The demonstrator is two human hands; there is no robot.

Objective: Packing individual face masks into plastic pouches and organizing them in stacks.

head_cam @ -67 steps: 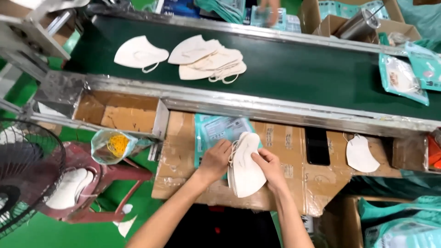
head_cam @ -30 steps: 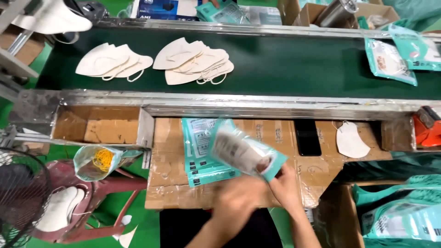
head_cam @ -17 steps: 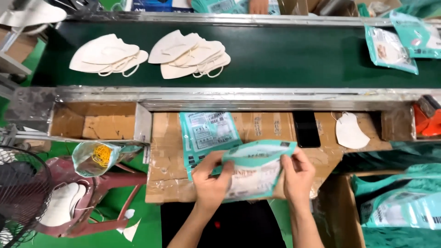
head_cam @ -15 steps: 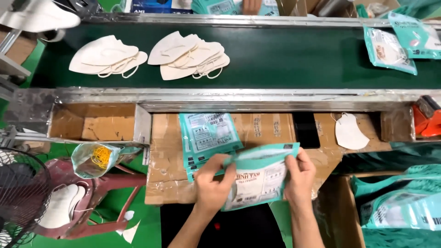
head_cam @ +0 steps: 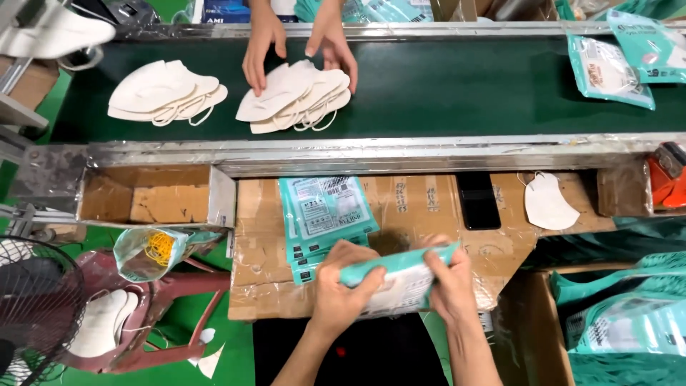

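My left hand (head_cam: 344,292) and my right hand (head_cam: 450,284) both grip a teal and clear pouch (head_cam: 400,280) with white masks inside, held flat over the cardboard work surface (head_cam: 429,207). The fingers pinch along its teal top edge. Just left of it lies a stack of empty teal pouches (head_cam: 325,214). A single white mask (head_cam: 549,203) lies on the cardboard to the right.
A dark green conveyor belt (head_cam: 457,86) carries two piles of white masks (head_cam: 166,93) (head_cam: 296,96); another person's hands (head_cam: 300,39) rest on the nearer pile. Filled pouches (head_cam: 607,71) lie at the belt's right. A black phone (head_cam: 478,201), a fan (head_cam: 32,300) and a red chair (head_cam: 164,300) stand nearby.
My hands took the stacked masks, slid them into a teal pouch, then turned the pouch flat and pressed along its top edge. Another person's hands reached onto the belt's mask pile.
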